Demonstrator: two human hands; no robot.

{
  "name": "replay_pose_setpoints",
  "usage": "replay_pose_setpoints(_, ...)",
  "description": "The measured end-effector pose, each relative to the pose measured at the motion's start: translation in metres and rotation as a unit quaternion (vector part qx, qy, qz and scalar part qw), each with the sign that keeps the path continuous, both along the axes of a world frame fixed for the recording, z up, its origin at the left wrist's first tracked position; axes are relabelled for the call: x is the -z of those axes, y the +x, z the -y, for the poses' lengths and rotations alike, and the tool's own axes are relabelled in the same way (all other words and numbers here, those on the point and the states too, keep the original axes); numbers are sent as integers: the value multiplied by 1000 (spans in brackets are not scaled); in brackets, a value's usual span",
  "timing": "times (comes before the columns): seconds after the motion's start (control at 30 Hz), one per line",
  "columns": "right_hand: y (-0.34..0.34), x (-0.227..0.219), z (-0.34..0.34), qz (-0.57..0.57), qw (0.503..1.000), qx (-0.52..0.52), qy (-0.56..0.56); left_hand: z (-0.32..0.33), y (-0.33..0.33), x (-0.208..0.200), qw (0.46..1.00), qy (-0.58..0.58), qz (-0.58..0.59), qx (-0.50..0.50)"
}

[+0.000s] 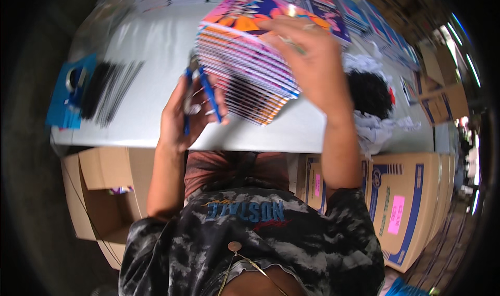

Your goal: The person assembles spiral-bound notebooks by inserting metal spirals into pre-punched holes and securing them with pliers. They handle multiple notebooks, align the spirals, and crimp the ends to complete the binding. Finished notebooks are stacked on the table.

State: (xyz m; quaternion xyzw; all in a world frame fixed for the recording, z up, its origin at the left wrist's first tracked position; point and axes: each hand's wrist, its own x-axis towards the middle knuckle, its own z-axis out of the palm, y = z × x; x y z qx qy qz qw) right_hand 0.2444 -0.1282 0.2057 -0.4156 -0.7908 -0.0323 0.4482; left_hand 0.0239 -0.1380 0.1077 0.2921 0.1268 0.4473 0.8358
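An open cardboard box (107, 167) sits at left, pink-labelled cartons (401, 189) at right.

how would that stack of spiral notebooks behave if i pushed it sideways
The notebook stack would probably feel heavy as one load, since many bound books are piled together. Its top cover catches a bright glare, so it may be slippery. The books look loosely piled, so they could slide apart.

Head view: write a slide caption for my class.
Left hand holds blue-handled metal pliers beside a fanned stack of colourful notebooks, with the right hand over it.
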Motion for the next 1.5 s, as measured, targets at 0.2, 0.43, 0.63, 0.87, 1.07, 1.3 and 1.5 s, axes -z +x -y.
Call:
replay_pose_setpoints(0.2, -49, 31, -36, -6, 998, 58, -31, -22, 8, -13, 999, 5, 31, 33)
replay_pose_setpoints(0.43, -52, 26, -28, -37, 990, 102, -94, -35, -3, -13, 992, -38, 73, 96)
replay_pose_setpoints(0.63, -51, 20, -22, 29, 981, 128, -144, -18, 8, -27, 715, 231, -619, -229)
replay_pose_setpoints(0.87, -48, 28, -27, 14, 993, 91, -73, -29, -18, -22, 996, -47, -21, 66)
replay_pose_setpoints(1.07, -50, 25, -22, 20, 986, 110, -126, -18, -2, -17, 655, 260, -671, -230)
replay_pose_setpoints(1.3, -48, 30, -23, 72, 989, 108, -70, -27, -23, -1, 996, -38, -4, 76)
replay_pose_setpoints(1.5, -51, 29, -22, 85, 986, 120, -77, -18, -5, 0, 667, 267, -648, -255)
